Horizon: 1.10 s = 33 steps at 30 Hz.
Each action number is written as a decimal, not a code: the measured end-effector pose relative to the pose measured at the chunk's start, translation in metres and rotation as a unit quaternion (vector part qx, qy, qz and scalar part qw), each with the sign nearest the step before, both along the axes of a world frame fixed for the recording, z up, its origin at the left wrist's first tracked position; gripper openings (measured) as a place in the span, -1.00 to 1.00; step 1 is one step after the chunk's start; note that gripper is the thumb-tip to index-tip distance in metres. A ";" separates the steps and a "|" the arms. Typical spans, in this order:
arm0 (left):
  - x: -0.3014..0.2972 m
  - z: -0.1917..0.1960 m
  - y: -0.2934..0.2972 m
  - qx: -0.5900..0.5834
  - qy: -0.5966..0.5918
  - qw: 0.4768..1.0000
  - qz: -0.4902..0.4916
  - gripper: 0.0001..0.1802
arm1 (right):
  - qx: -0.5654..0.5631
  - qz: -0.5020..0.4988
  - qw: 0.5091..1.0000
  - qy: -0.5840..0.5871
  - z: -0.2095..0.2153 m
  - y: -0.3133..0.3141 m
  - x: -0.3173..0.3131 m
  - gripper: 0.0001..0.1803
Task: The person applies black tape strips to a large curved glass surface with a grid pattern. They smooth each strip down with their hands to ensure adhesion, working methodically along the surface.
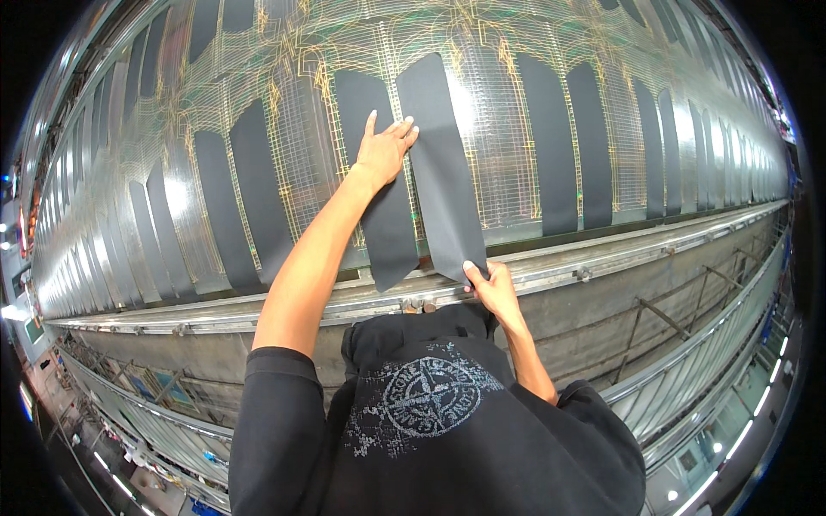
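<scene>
Left hand [383,153] flat, right hand [492,288] apparently pinching dark strip [440,163]; neighbouring strips [551,146] alongside.

A long glossy table [172,129] with gridded yellow-green lines runs edge to edge, catching bright light glare. Its near edge is a metal rail [619,249]. Below, braced metal framework [671,318] and strip lights [757,404].

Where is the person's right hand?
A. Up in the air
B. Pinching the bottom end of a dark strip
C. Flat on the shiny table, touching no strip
B: the right hand grips the near end of the dark strip, while the left hand presses flat higher up.
</scene>
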<state>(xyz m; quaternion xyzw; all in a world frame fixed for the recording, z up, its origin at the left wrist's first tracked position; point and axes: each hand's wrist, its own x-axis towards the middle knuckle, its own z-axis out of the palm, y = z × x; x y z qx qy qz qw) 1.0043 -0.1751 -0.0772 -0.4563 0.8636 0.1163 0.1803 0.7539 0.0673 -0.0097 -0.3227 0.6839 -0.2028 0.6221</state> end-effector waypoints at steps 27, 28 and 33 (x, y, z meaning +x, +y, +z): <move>-0.010 0.006 0.009 -0.002 -0.010 0.999 0.030 -0.27 | -0.037 0.162 0.951 0.260 -0.084 0.001 0.001 -0.42; -0.014 0.004 0.015 -0.020 0.003 0.998 0.051 -0.27 | -0.037 0.168 0.947 0.272 -0.087 0.001 0.001 -0.41; -0.061 -0.010 0.076 -0.104 -0.044 0.984 0.136 -0.12 | -0.012 0.176 0.942 0.285 -0.078 -0.011 0.001 -0.38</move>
